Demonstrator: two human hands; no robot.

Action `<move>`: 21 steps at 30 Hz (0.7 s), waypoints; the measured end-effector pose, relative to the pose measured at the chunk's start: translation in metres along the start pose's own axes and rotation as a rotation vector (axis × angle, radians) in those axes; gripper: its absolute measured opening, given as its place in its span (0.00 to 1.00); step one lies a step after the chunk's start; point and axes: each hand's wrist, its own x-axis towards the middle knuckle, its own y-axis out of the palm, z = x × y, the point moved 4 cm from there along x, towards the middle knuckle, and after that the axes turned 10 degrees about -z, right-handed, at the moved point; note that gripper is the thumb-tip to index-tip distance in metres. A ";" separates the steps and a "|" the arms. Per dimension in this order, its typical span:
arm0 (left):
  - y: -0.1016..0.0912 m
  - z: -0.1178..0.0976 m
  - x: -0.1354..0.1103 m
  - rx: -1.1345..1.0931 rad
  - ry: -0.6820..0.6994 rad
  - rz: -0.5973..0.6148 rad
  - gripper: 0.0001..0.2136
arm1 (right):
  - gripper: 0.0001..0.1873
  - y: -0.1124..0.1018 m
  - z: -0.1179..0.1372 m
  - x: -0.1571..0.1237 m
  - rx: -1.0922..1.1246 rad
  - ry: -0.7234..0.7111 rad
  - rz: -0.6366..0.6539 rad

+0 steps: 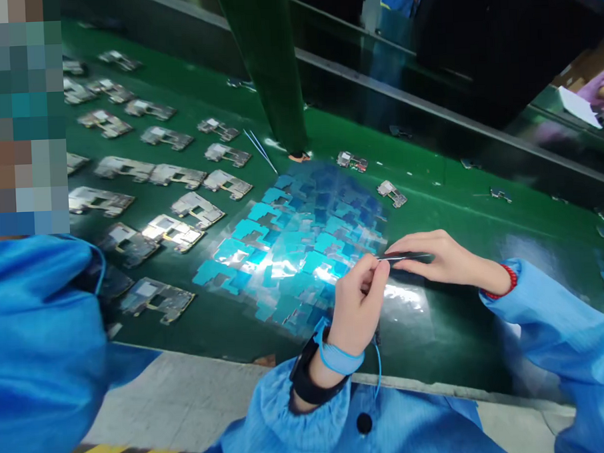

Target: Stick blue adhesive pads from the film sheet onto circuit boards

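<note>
My left hand (359,303) wears a blue strap and a black band at the wrist. Its thumb and fingers are pinched at the left end of a thin dark flat piece (411,256). From the other side, my right hand (446,255), with a red bracelet, grips the same piece between thumb and fingers. The piece is seen nearly edge-on, so its kind does not show clearly. Just beyond and left of both hands, a clear sheet bearing many blue cut-out film pieces (278,254) lies on the green bench top (211,340).
Rows of circuit boards (175,232) cover the left of the bench. Two small boards (392,193) lie beyond my hands. Tweezers (261,151) rest near a green post (275,74). A co-worker's blue sleeve (41,338) is close on the left. A dark rail (401,105) runs behind.
</note>
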 end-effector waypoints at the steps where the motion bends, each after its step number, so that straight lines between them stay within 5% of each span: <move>1: 0.000 0.000 0.000 0.000 0.005 -0.002 0.17 | 0.14 -0.001 0.000 0.000 0.025 0.024 0.033; 8: 0.001 0.002 -0.001 -0.044 -0.035 0.047 0.14 | 0.22 0.007 -0.004 0.000 0.220 0.374 0.138; 11: 0.001 0.003 0.000 -0.055 -0.089 0.055 0.15 | 0.24 0.006 -0.015 0.000 0.281 0.545 -0.025; 16: 0.000 0.002 0.003 -0.031 -0.125 0.019 0.16 | 0.22 -0.013 -0.036 -0.007 0.295 0.700 -0.543; 21: -0.002 0.004 0.004 -0.017 -0.119 -0.027 0.16 | 0.18 -0.015 -0.033 -0.009 0.185 0.608 -0.640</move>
